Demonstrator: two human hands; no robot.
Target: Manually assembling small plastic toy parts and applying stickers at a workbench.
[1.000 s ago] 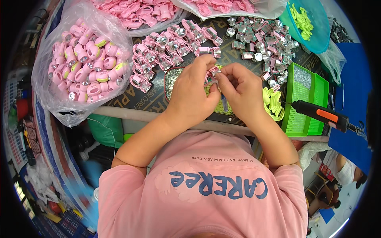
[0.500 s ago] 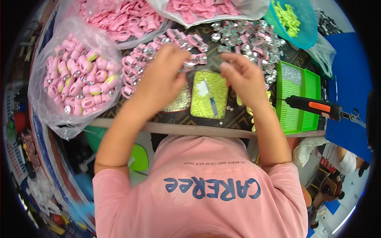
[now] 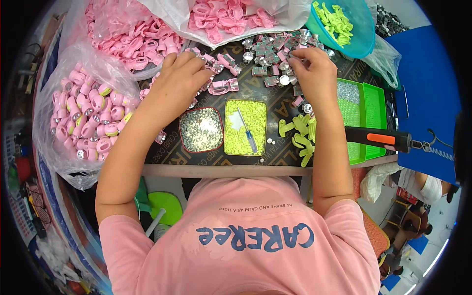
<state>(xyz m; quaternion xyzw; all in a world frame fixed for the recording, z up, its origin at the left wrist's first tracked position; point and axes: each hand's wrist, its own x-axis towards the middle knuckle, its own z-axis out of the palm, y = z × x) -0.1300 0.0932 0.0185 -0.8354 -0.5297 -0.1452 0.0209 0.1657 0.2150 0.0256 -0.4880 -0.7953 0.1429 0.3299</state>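
Observation:
My left hand [image 3: 179, 81] reaches over a heap of pink half-shells fitted with silvery parts [image 3: 227, 63], its fingers bent but apart. One pink shell with metal parts [image 3: 223, 87] lies just right of those fingertips. My right hand [image 3: 315, 74] is at a pile of small silvery units with clear round lenses [image 3: 268, 58], thumb and fingers curled in among them; whatever they pinch is hidden. Nearer me are a red-rimmed tin of tiny metal pieces [image 3: 200, 130] and a tray of yellow-green bits [image 3: 246, 105], on which a small screwdriver [image 3: 250, 137] rests.
Pink torch-shaped pieces fill a clear bag [image 3: 49, 113] at left. Bags of loose pink shells [image 3: 132, 37] line the back, beside a turquoise bowl [image 3: 364, 42]. Yellow-green clips [image 3: 305, 132] lie near a green sectioned tray [image 3: 373, 108], with a black-and-orange electric screwdriver [image 3: 381, 139] over it.
My hands have moved apart: the left to the pink heap, the right up to the silvery pile. The view has shifted slightly, and the metal-piece tin is now uncovered.

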